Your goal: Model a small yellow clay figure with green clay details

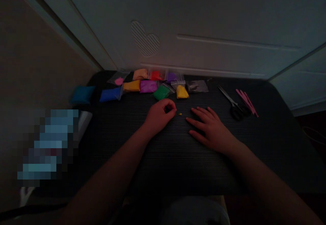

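Observation:
My left hand (160,117) rests on the dark table (163,163), its thumb and forefinger closed in a pinch. Whatever may be between those fingertips is too small to make out. Just right of the pinch lies a tiny yellow piece (180,114) on the tabletop. On the other side of that piece, my right hand (210,128) is spread palm down over the table, with its fingers apart and nothing held. A bag of yellow clay-like material (182,91) and a green bag (162,91) lie beyond my left hand.
More coloured packets, including a blue one (110,94) and a magenta one (149,86), line the back. Black-handled scissors (233,103) and pink strips (246,102) lie at right. A blurred-out screen (51,143) stands left. A white panel (203,21) borders the table.

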Demonstrator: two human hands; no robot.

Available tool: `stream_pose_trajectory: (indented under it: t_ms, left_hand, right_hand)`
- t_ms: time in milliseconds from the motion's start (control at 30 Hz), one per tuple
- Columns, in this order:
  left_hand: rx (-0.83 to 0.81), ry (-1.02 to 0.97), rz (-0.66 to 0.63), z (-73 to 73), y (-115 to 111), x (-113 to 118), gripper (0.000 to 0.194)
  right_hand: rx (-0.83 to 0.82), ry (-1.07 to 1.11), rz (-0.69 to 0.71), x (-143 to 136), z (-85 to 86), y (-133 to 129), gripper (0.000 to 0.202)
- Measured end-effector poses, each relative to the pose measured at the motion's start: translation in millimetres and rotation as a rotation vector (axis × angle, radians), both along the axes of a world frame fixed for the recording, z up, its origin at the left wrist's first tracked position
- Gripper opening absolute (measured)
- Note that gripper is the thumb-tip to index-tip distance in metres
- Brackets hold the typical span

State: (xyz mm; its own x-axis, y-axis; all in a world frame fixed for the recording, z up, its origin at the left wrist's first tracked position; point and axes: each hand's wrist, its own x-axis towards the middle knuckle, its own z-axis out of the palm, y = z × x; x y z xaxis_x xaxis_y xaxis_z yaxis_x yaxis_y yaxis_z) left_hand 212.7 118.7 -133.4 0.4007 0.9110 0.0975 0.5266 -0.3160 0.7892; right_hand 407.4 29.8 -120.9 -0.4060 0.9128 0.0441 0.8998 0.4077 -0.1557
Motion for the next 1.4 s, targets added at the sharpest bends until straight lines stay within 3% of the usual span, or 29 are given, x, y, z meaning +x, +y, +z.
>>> stream_pose_trajectory:
  t_ms: [567, 1400]
  left_hand:
    - [0.017, 0.032, -0.005, 2.9, -1.0, 0.2, 0.005]
    - [0.02, 0.013, -0.009, 0.3, -0.3, -0.5, 0.006]
  right_hand:
    - [0.041, 0.136, -0.034, 4.1, -0.6, 0.8, 0.036]
    - [0.07, 0.07, -0.013, -2.4, -0.2, 1.5, 0.032]
